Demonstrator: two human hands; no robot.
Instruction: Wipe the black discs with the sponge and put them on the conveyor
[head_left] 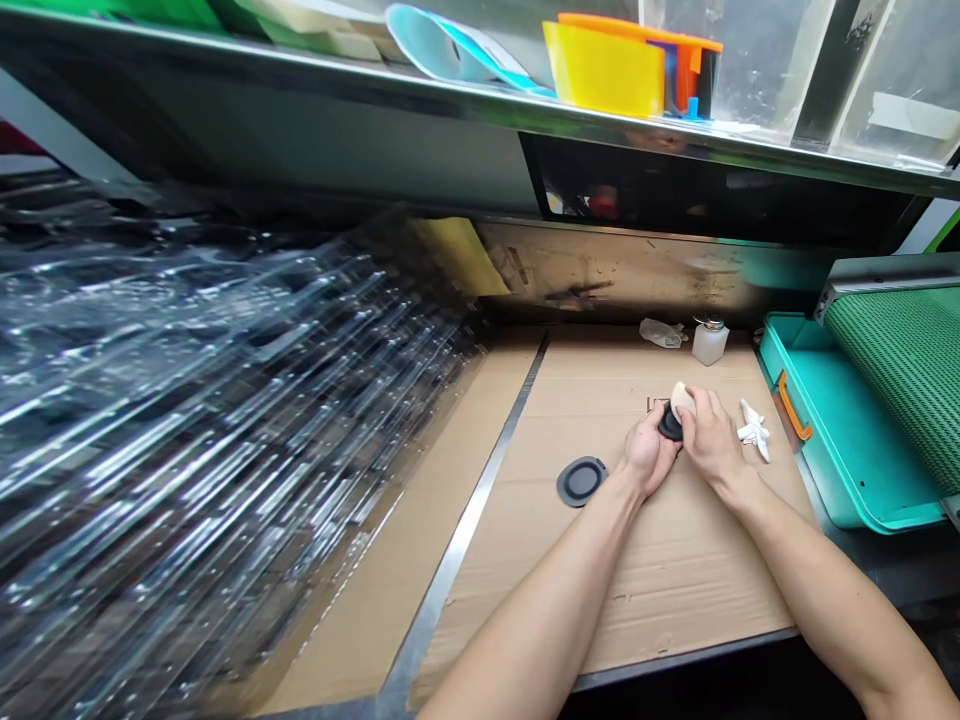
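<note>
Over the right half of the cardboard-covered bench, my left hand (649, 452) grips a small dark rounded part (670, 424). My right hand (708, 436) pinches a cream-coloured pad (682, 400), pressed against or just above that dark part; exact contact is hidden by my fingers. A flat dark grey oval piece with a raised ring (582, 481) lies on the cardboard, left of my left wrist. Crumpled white cloth or tissue (754, 432) sits just right of my right hand. Beyond my hands stands a small translucent bottle with a metal top (709, 340).
Stacked clear plastic trays (225, 400) fill the left side. At right, a teal bin (847, 470) with an orange handle sits beside a green conveyor belt (907, 350). A metal shelf (465, 95) crosses overhead, carrying a yellow bin (604, 68). Crumpled clear plastic (662, 333) lies near the bottle.
</note>
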